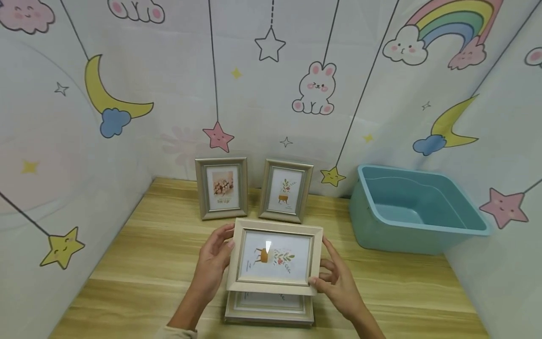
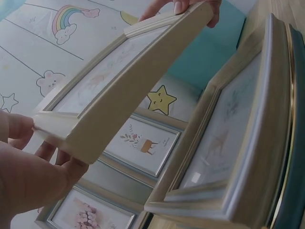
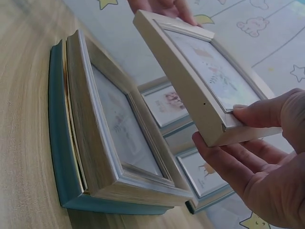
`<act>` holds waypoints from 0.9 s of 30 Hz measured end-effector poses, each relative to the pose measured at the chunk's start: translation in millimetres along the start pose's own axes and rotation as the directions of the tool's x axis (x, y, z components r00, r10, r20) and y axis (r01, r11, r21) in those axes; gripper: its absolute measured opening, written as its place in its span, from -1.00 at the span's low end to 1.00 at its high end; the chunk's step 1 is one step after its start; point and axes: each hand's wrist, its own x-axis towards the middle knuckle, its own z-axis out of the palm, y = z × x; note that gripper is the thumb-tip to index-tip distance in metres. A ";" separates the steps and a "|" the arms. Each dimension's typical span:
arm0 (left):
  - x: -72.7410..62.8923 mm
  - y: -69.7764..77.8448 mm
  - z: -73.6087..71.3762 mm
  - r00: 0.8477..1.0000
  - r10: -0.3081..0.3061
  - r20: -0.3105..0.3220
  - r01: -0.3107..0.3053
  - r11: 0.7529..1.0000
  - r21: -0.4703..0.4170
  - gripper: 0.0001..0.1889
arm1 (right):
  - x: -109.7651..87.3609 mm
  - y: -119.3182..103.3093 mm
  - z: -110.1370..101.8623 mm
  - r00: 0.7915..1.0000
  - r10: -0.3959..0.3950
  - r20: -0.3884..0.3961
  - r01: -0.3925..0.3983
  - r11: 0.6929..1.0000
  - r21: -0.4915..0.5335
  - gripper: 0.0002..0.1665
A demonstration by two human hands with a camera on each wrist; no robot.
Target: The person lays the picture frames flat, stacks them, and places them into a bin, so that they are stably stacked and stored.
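Note:
Between both hands a cream picture frame [image 1: 275, 289] is held up sideways, its plant print turned on its side. The left hand [image 1: 213, 256] grips its left edge, thumb near the front and fingers behind. On the opposite edge the right hand [image 1: 338, 280] pinches the lower right corner, thumb on the front border. Below the held frame lies a stack of picture frames [image 1: 268, 316]; the right wrist view shows a wood-toned frame [image 3: 102, 157] on top of a teal one [image 3: 57, 138]. The held frame hides part of the stack in the head view.
Two picture frames stand upright at the back, one with a flower photo [image 1: 222, 188] and one with a plant print [image 1: 285, 190]. A blue-green plastic tub [image 1: 419, 226] is at the right. Cloth with cartoon prints [image 1: 178, 70] surrounds the wooden table [image 1: 139, 263].

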 end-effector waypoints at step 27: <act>-8.2 -15.9 -48.6 0.900 -0.230 0.369 0.096 0.933 0.347 0.05 | -11.9 15.9 -2.8 0.922 0.366 0.126 -0.382 0.915 0.131 0.21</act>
